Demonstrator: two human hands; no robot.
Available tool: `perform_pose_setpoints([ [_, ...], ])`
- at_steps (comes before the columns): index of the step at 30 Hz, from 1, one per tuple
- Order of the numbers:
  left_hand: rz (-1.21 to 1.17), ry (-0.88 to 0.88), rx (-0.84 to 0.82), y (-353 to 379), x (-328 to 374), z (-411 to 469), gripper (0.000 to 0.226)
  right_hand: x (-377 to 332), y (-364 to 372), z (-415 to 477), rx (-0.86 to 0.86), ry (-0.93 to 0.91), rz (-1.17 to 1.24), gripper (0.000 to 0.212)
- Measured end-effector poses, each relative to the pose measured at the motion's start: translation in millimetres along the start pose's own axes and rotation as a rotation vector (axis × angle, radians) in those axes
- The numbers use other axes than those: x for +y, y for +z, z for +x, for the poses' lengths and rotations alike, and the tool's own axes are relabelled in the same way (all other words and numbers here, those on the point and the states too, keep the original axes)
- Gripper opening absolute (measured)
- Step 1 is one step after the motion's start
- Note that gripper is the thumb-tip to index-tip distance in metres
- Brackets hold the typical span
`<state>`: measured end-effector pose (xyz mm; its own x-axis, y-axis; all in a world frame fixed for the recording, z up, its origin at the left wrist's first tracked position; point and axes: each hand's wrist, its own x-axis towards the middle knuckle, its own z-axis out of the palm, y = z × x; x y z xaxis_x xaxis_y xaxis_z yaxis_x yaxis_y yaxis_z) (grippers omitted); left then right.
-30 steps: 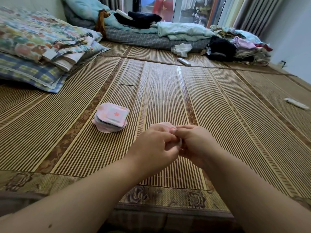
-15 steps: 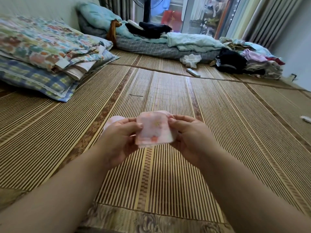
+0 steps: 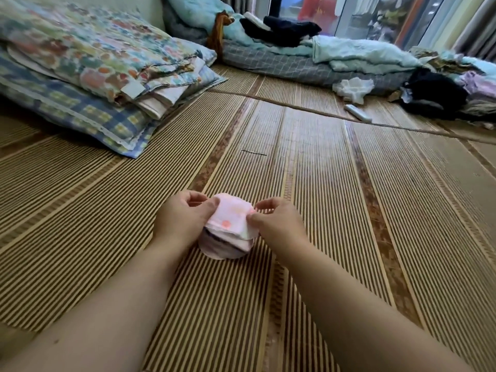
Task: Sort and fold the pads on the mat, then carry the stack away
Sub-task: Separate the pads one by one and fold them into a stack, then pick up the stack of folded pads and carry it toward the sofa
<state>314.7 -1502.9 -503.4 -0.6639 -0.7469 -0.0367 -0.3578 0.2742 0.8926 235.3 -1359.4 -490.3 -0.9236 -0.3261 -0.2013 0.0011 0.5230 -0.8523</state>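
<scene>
Striped bamboo mat [image 3: 335, 210] covers the floor from the near edge to the bedding at the back. Both hands have come down to the stack of pads [image 3: 228, 244], which half a second ago showed only as a pink edge behind the left hand while one folded pad was held up in the air between the two. That folded pad [image 3: 230, 218] now lies on top of the stack, slightly tilted. The left hand [image 3: 182, 221] pinches its left edge, thumb on top and fingers curled behind. The right hand [image 3: 276, 224] pinches the right edge between thumb and forefinger, the other fingers curled in. Both grips are closed on the same pad.

The stack sits on the mat between the wrists, its bottom pad spreading out as a pale round edge toward the person. It is pink and white, with an orange spot on the top piece.

Well beyond the stack, to the left, folded flowered quilts rest on a blue checked pillow [image 3: 88, 114]. Far behind the stack a grey mattress [image 3: 281, 65] carries pale green blankets and dark clothes. Far to the right and behind the stack lie a crumpled white cloth [image 3: 353, 89], a small white remote-shaped thing [image 3: 358, 113] and a heap of dark clothing [image 3: 434, 95].
</scene>
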Motion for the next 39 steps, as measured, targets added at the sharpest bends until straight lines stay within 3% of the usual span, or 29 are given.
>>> perform_pose_setpoints([
  [2,0.038,-0.033,-0.042,2.5,1.1,-1.2,0.037,1.3,-4.2,2.8,-0.034,0.019,-0.065,0.033],
  [7,0.227,-0.116,-0.089,3.4,6.3,-3.1,0.05,-4.1,-14.7,7.5,-0.238,0.16,-0.335,0.053],
  [10,0.265,-0.132,-0.177,-2.0,9.9,-3.6,0.034,-13.2,-9.3,11.2,-0.344,0.171,-0.399,0.063],
  [13,0.191,-0.176,-0.257,-7.1,11.5,-2.3,0.033,-24.1,-0.2,15.5,-0.413,0.203,-0.428,0.074],
  [15,0.17,-0.178,-0.284,-10.6,11.2,-0.9,0.019,-29.4,4.3,18.0,-0.427,0.22,-0.406,0.072],
  [19,0.047,-0.22,-0.338,-13.3,5.9,2.6,0.024,-30.8,13.1,19.9,-0.441,0.276,-0.135,0.066],
  [23,-0.003,-0.201,-0.391,-16.8,1.6,2.9,0.01,-24.1,14.8,14.7,-0.433,0.289,0.015,0.058],
  [25,-0.024,-0.169,-0.454,-21.4,1.6,0.6,0.003,-19.3,9.7,9.3,-0.422,0.235,0.045,0.052],
  [28,-0.129,-0.141,-0.611,-26.5,2.7,-8.8,0.018,-11.3,-5.1,-6.1,-0.455,0.014,0.054,0.041],
  [32,-0.216,0.106,-0.784,-16.1,9.5,-39.6,0.048,7.1,-38.6,-42.7,-0.434,-0.237,0.141,0.05],
  [36,0.024,0.423,-0.606,7.2,19.0,-81.9,0.052,41.7,-79.7,-82.9,-0.365,-0.295,0.247,0.057],
  [39,0.016,0.511,-0.686,26.2,20.3,-109.1,0.059,72.4,-100.9,-106.6,-0.304,-0.265,0.231,0.065],
])
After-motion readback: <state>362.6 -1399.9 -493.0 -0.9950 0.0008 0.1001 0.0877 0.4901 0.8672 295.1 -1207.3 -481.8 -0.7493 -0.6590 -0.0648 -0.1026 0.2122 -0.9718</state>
